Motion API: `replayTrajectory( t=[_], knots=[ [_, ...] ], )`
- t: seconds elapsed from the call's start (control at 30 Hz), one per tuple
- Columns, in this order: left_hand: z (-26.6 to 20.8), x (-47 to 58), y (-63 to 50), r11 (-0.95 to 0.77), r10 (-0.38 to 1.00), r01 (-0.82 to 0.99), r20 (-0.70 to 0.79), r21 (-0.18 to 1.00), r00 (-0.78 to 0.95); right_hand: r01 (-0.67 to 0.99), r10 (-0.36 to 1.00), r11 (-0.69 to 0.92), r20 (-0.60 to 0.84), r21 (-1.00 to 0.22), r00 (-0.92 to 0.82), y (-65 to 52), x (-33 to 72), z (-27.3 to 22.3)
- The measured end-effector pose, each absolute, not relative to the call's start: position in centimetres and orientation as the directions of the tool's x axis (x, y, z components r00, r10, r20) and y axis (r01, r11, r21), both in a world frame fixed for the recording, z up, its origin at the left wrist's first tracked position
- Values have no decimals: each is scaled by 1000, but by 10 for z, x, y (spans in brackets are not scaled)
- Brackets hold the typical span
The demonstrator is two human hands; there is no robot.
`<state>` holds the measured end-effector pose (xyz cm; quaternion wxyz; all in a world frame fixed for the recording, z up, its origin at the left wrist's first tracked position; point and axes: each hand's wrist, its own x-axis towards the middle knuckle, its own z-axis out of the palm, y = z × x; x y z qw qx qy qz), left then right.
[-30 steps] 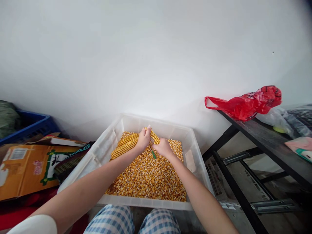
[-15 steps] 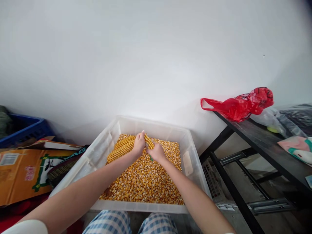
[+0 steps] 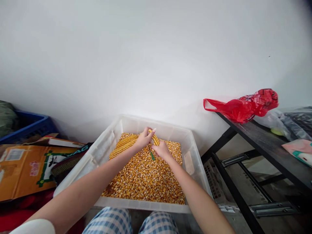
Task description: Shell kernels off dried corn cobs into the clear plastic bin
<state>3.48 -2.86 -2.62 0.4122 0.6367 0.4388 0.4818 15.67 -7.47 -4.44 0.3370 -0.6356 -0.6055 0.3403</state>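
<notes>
Above a plastic bin of loose corn kernels (image 3: 146, 185), both my hands are closed on one yellow corn cob (image 3: 155, 140). My left hand (image 3: 144, 139) wraps its upper end, with thumb and fingers at the top. Gripping the lower right side is my right hand (image 3: 162, 150). A thin dark tool with a green end (image 3: 152, 156) pokes out below, between the hands; which hand holds it, I cannot tell. More whole corn cobs (image 3: 124, 145) lie on the kernels at the bin's left, partly behind my left hand.
The translucent bin (image 3: 190, 133) stands against a white wall, before my knees. To the right, a black table (image 3: 258, 136) carries a red plastic bag (image 3: 243, 105) and other bags. At left are an orange cardboard box (image 3: 21, 175) and a blue crate (image 3: 34, 125).
Both hands and the cob have shifted slightly right relative to the bin. My left hand has turned and its fingers spread more over the cob's top. More of the green-ended tool shows.
</notes>
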Motion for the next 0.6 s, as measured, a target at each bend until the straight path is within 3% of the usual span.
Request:
replayTrajectory(
  t=[0.13,0.33,0.5,0.6],
  knots=[
    [-34,36,-29,-292,955,175,279,940,97,593,994,87,106,-801,-3,-75,157,-42],
    [-32,36,-36,-346,935,112,352,931,-37,656,980,98,188,-748,68,-85,141,-33],
    [-24,37,-34,-316,946,44,318,948,-61,607,979,36,150,-794,138,-88,131,-37],
    [-18,37,-31,-181,984,-137,178,974,-29,517,986,-26,64,-856,156,-86,131,-40]
  ],
)
